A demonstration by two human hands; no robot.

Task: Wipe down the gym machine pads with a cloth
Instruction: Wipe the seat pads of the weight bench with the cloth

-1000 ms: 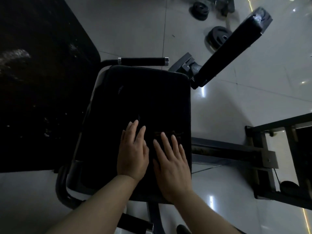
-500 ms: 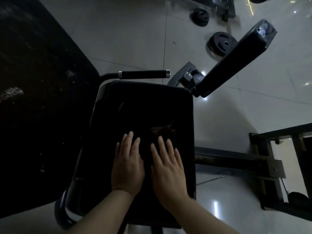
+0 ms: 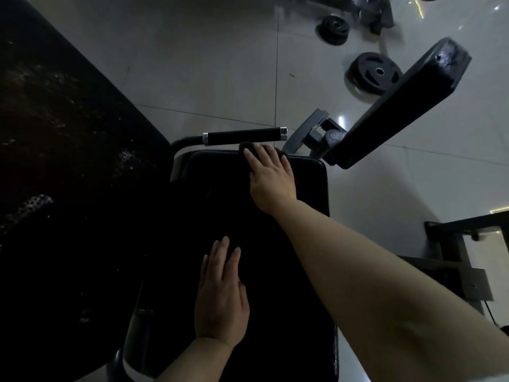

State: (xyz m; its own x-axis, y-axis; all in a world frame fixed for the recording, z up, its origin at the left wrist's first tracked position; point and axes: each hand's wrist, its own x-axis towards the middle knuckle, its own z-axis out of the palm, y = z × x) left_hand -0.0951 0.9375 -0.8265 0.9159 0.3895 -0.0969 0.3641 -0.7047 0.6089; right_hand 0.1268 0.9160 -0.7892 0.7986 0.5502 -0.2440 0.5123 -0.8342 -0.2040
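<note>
A black seat pad (image 3: 308,188) of a gym machine fills the middle of the view. My right hand (image 3: 271,177) lies flat at the pad's far edge and presses a dark cloth (image 3: 248,146), which shows only past the fingertips. My left hand (image 3: 221,292) rests flat on the near part of the pad with straight fingers and holds nothing. A second long black pad (image 3: 396,108) angles up to the right on a grey bracket.
A black handle bar (image 3: 245,135) with chrome ends runs just beyond the seat pad. Two weight plates (image 3: 374,73) lie on the pale tiled floor behind. A large dark pad (image 3: 55,161) is on the left, a black steel frame (image 3: 457,260) on the right.
My right hand has slid the cloth from the near middle of the pad out to its far edge. My left hand stayed on the near part.
</note>
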